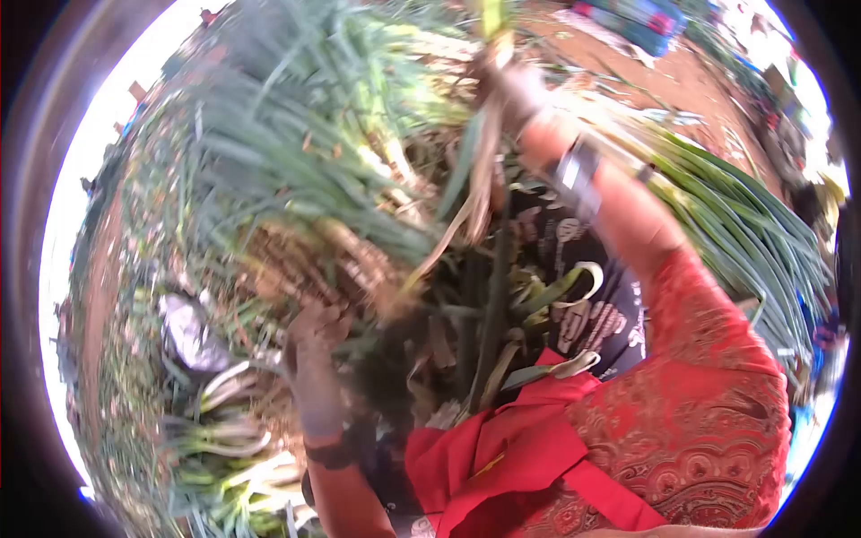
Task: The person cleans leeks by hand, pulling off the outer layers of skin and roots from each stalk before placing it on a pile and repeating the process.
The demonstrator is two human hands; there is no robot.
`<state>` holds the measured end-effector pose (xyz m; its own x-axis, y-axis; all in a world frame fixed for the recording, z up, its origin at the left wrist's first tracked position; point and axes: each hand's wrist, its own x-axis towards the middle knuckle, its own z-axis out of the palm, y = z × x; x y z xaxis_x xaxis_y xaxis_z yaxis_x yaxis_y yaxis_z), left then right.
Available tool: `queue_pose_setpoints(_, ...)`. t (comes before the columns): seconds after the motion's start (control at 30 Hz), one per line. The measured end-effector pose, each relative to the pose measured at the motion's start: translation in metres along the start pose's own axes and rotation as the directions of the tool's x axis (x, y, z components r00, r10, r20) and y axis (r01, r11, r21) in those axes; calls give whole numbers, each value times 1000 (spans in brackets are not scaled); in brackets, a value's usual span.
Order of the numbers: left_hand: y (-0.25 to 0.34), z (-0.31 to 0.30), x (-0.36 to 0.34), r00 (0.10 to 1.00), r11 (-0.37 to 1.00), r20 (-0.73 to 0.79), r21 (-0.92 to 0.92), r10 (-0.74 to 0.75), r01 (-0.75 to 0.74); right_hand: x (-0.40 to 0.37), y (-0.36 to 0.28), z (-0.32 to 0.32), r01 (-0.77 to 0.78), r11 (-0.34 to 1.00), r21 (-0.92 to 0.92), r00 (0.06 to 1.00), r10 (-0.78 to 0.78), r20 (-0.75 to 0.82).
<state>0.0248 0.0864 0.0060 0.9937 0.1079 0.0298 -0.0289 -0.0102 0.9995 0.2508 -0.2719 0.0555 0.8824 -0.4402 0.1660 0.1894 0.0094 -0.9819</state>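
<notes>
My right hand (513,94), with a watch on its wrist, is raised at the top and closed around a spring onion (495,22). Its pale green stalk stands above the fist, while limp brownish leaves (484,170) hang below. My left hand (314,336) is lower left, beside the root ends of a bunch of spring onions (359,255). Motion blur smears its fingers, so their grip cannot be made out. Loose green and dried leaves (493,305) lie across my dark patterned lap cloth (592,314).
More spring onions (735,215) lie in a long pile to the right. Several pale-stemmed ones (238,439) rest at lower left near a silvery crumpled wrapper (193,334). Leaf scraps (134,359) cover the left ground. Bare brown soil (682,90) shows at upper right.
</notes>
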Motion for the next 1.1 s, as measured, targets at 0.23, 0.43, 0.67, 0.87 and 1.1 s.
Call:
queue_pose_setpoints(0.23, 5, -40, 6, 976, 999, -217, -34, -16, 8, 206, 82, -25, 297, 951, 83, 745, -285, 603)
queue_pose_setpoints(0.43, 3, -75, 2, 948, 991, -291, 78, 128, -109, 42, 114, 81, 528, 782, -332, 354, 153, 923)
queue_pose_setpoints(0.67, 13, -85, 3, 909, 980, -417, -193, -31, -55, -140, 154, 191, 724, 350, -594, 475, 372, 798)
queue_pose_setpoints(0.87, 25, -69, -12, 878, 984, -451, -145, -158, 102, -189, 154, 295, 744, 490, -454, 355, 285, 890)
queue_pose_setpoints(1.1, 27, -70, -14, 914, 959, -310, -188, -263, 212, -215, 270, 427, 360, 674, -645, 495, 448, 745)
